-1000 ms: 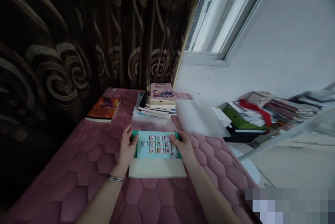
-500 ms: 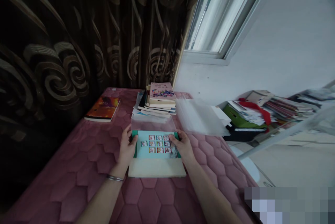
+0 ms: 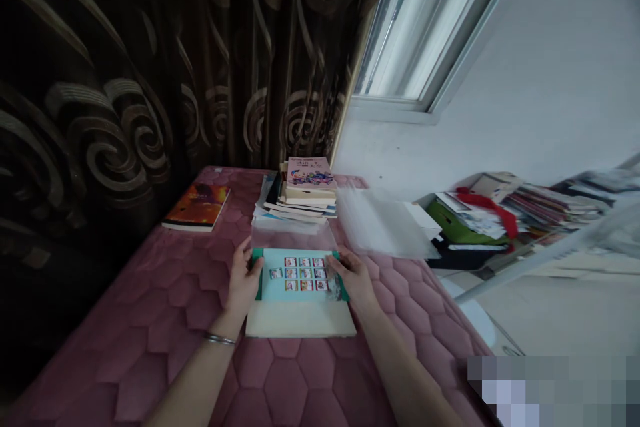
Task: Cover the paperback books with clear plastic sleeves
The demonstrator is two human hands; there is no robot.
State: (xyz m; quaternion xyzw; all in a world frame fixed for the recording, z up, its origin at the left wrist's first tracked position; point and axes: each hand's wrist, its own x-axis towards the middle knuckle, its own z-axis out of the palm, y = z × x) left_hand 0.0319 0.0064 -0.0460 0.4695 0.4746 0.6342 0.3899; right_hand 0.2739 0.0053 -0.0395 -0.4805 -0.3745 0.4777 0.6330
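A book (image 3: 300, 307) lies in front of me, with a teal cover panel bearing several small pictures and a plain cream strip at its near side. My left hand (image 3: 243, 280) grips its left edge, thumb on top of the cover and fingers partly hidden at the side. At the right edge my right hand (image 3: 354, 277) pinches the cover with the thumb on top. A see-through plastic sheet (image 3: 294, 238) shows just beyond the far edge of the book; how far it runs under the book is hidden.
All this rests on a pink quilted surface (image 3: 285, 380). A stack of books (image 3: 309, 197) stands behind, a book with an orange cover (image 3: 197, 206) lies left, and clear plastic sheets (image 3: 383, 224) lie right. Beyond that edge are a green bag (image 3: 463, 224) and piled books (image 3: 547, 207).
My right thumb has slid slightly to the right, toward the book's edge. The left hand and the book stay in nearly the same place.
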